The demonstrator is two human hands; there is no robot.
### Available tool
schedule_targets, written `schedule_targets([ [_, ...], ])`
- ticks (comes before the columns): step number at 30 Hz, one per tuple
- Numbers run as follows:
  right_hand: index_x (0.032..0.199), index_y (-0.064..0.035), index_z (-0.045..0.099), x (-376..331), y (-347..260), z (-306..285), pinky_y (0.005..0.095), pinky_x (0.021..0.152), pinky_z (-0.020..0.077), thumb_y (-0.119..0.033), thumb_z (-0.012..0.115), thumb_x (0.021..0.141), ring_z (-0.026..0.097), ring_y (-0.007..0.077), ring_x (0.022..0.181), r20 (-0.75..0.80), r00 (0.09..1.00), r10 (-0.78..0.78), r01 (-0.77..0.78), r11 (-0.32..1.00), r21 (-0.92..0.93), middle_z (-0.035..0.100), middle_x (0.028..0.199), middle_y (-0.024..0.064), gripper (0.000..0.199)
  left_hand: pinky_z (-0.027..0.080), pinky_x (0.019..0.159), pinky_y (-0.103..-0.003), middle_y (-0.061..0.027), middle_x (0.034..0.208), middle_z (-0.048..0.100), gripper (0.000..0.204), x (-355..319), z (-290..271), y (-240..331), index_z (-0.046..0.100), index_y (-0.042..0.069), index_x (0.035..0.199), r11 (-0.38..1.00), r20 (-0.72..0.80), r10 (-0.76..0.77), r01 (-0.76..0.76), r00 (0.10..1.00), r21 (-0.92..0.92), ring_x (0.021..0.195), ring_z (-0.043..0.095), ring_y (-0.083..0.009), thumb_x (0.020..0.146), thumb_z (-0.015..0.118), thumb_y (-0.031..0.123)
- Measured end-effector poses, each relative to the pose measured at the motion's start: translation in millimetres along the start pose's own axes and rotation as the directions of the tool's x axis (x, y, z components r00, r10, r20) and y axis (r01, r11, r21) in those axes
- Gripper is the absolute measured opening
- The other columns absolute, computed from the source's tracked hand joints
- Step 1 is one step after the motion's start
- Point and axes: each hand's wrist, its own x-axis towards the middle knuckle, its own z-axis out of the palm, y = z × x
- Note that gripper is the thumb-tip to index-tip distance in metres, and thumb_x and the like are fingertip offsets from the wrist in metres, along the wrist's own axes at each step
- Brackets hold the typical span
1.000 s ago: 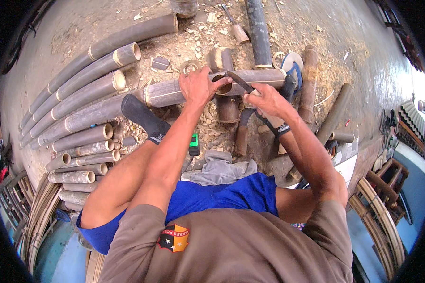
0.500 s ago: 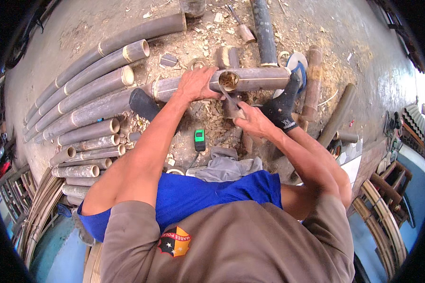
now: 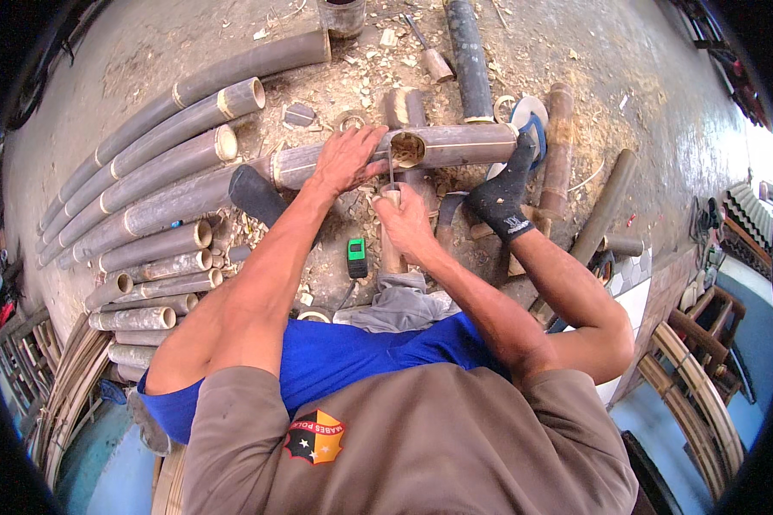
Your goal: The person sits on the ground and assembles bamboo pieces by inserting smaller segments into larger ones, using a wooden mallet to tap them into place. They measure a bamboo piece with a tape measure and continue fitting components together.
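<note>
A long bamboo pole (image 3: 471,146) lies crosswise in front of me, with a round hole (image 3: 407,149) cut in its upper side. Over the pole, just left of the hole, my left hand (image 3: 348,160) is closed, thumb on the near side. My right hand (image 3: 406,225) grips the wooden handle of a knife (image 3: 392,165), whose thin dark blade stands at the hole's left rim. Pale, rough fibres show inside the hole. My socked feet, the left one (image 3: 258,194) and the right one (image 3: 500,202), press near the pole on either side.
Several bamboo poles (image 3: 180,96) lie side by side at the left, shorter tubes nearer me. A chisel (image 3: 436,63) with a wooden handle and a dark pole (image 3: 467,69) lie beyond. A green-and-black tape measure (image 3: 356,257) sits between my legs. Wood chips cover the ground.
My right hand has shifted left and slightly nearer me, and the knife has turned from slanting across the hole to nearly upright at its left rim. My left hand still holds the pole.
</note>
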Motion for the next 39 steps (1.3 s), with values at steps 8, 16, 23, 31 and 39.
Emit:
schedule_targets([
  [8, 0.103, -0.0012, 0.052, 10, -63, 54, 0.0360, 0.045, 0.0490, -0.017, 0.063, 0.094, 0.057, 0.0188, 0.052, -0.046, 0.956, 0.289, -0.164, 0.659, 0.734, 0.057, 0.075, 0.0068, 0.021, 0.049, 0.101, -0.045, -0.0128, 0.134, 0.064, 0.058, 0, -1, 4, 0.054, 0.014, 0.145, 0.986, -0.055, -0.112, 0.104, 0.992, -0.128, 0.123, 0.061, -0.0321, 0.094, 0.066, 0.038],
  [16, 0.106, 0.0003, 0.052, 84, -111, 57, 0.0469, 0.066, 0.0578, -0.021, 0.053, 0.099, 0.063, 0.0286, 0.068, -0.045, 0.847, 0.530, -0.086, 0.221, 0.971, 0.060, 0.081, 0.0135, 0.022, 0.048, 0.097, -0.044, -0.0057, 0.104, 0.072, 0.025, -2, 70, 4, 0.073, 0.014, 0.107, 0.418, -0.282, -0.515, -0.050, 0.810, -0.907, 0.103, 0.066, -0.0236, 0.091, 0.065, 0.032],
  [23, 0.108, -0.0057, 0.059, 42, -39, 27, 0.0405, 0.066, 0.0571, -0.019, 0.059, 0.099, 0.064, 0.0226, 0.072, 0.166, 0.945, 0.283, -0.264, 0.355, 0.897, 0.060, 0.087, 0.0068, 0.016, 0.052, 0.092, -0.045, -0.0125, 0.105, 0.075, 0.067, 12, -7, 25, 0.067, 0.008, 0.118, 0.972, -0.051, -0.227, 0.224, 0.973, -0.067, 0.098, 0.071, -0.0342, 0.085, 0.065, 0.066],
  [31, 0.111, 0.0020, 0.068, 0, 16, -42, 0.0426, 0.070, 0.0552, -0.030, 0.066, 0.089, 0.071, 0.0293, 0.074, -0.216, 0.976, 0.010, -0.053, 0.979, -0.195, 0.072, 0.086, 0.0229, 0.040, 0.049, 0.099, -0.050, -0.0208, 0.098, 0.075, 0.103, 34, -33, 52, 0.066, 0.005, 0.122, 0.882, 0.138, -0.467, 0.471, 0.874, 0.001, 0.098, 0.073, -0.0342, 0.062, 0.070, 0.089],
  [39, 0.112, 0.0046, 0.069, 51, -30, -145, 0.0505, 0.086, 0.0542, -0.031, 0.066, 0.084, 0.070, 0.0474, 0.093, 0.267, 0.963, -0.026, 0.179, 0.803, -0.568, 0.070, 0.094, 0.0324, 0.046, 0.049, 0.089, -0.049, -0.0202, 0.087, 0.074, 0.091, 40, -15, 59, 0.072, 0.005, 0.102, 0.852, -0.055, -0.523, 0.522, 0.851, -0.032, 0.088, 0.072, -0.0347, 0.062, 0.072, 0.087],
])
